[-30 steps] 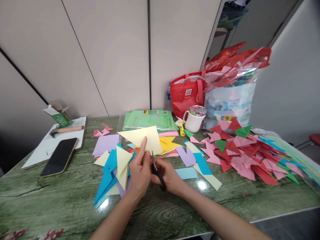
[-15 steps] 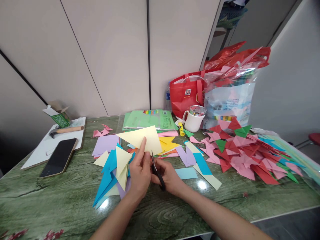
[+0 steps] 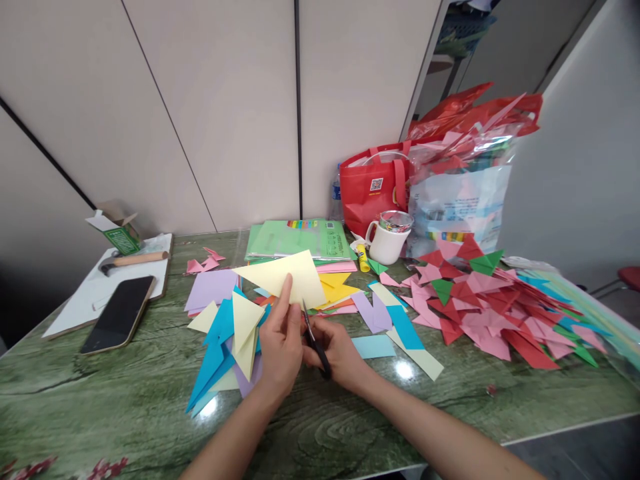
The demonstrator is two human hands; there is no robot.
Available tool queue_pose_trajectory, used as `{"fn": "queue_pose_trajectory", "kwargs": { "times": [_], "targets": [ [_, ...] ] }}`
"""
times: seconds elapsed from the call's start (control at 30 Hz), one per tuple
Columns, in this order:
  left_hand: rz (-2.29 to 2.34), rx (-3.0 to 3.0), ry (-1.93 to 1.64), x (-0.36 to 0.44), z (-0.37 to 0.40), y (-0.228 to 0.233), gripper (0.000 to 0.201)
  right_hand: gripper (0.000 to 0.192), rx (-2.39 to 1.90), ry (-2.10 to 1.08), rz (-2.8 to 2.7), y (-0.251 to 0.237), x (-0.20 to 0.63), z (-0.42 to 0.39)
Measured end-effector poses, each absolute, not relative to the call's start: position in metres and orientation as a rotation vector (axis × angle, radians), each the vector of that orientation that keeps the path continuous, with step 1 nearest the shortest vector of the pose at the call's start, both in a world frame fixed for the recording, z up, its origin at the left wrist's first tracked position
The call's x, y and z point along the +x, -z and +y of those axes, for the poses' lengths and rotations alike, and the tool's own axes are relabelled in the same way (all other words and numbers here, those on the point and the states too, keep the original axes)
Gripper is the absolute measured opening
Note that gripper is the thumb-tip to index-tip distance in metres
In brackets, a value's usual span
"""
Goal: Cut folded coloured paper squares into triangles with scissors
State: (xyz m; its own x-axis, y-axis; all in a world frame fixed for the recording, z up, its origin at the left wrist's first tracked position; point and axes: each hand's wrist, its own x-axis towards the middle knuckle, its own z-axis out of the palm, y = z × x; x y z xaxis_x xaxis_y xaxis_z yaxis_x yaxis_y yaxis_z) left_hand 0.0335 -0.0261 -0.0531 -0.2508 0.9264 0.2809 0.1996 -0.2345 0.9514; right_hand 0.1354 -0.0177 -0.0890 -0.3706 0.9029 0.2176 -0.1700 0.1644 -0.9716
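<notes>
Between the thumb and fingers of my left hand (image 3: 280,340) is a folded pale yellow paper (image 3: 283,275), its long point turned left. My right hand (image 3: 334,352) is closed around black-handled scissors (image 3: 316,348), whose blades point up at the paper's lower edge, close to my left thumb. Whether the blades touch the paper I cannot tell. Left of my left hand lie blue folded papers (image 3: 216,357) and pale yellow folded triangles (image 3: 245,327). A light blue strip (image 3: 373,347) rests to the right of my right hand.
A heap of red and pink folded papers (image 3: 487,310) spreads at the right. Behind stand a white mug (image 3: 387,243), a red bag (image 3: 367,197) and a glue stick (image 3: 363,259). Green paper packs (image 3: 300,241) lie at the back. A phone (image 3: 120,315) and a hammer (image 3: 135,260) are at left.
</notes>
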Motion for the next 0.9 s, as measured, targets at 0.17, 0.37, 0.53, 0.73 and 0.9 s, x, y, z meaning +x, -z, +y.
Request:
{"fn": "queue_pose_trajectory", "kwargs": {
  "times": [0.17, 0.37, 0.53, 0.73, 0.9],
  "targets": [
    [1.441, 1.409, -1.524, 0.0336, -0.0263, 0.0512, 0.050, 0.030, -0.710, -1.387, -1.468, 0.0878, 0.1355, -0.0169],
    [1.462, 1.422, -1.520, 0.0340, -0.0265, 0.0495, 0.047, 0.030, -0.712, -1.399, -1.458, 0.0873, 0.1356, -0.0159],
    [1.430, 1.395, -1.515, 0.0343, -0.0259, 0.0511, 0.047, 0.027, -0.726, -1.378, -1.449, 0.0863, 0.1356, -0.0165],
    [1.421, 1.356, -1.527, 0.0352, -0.0267, 0.0483, 0.047, 0.026, -0.732, -1.367, -1.441, 0.0883, 0.1344, -0.0161],
    [1.436, 1.377, -1.530, 0.0352, -0.0276, 0.0457, 0.047, 0.024, -0.734, -1.426, -1.401, 0.0910, 0.1337, -0.0167]
  ]
}}
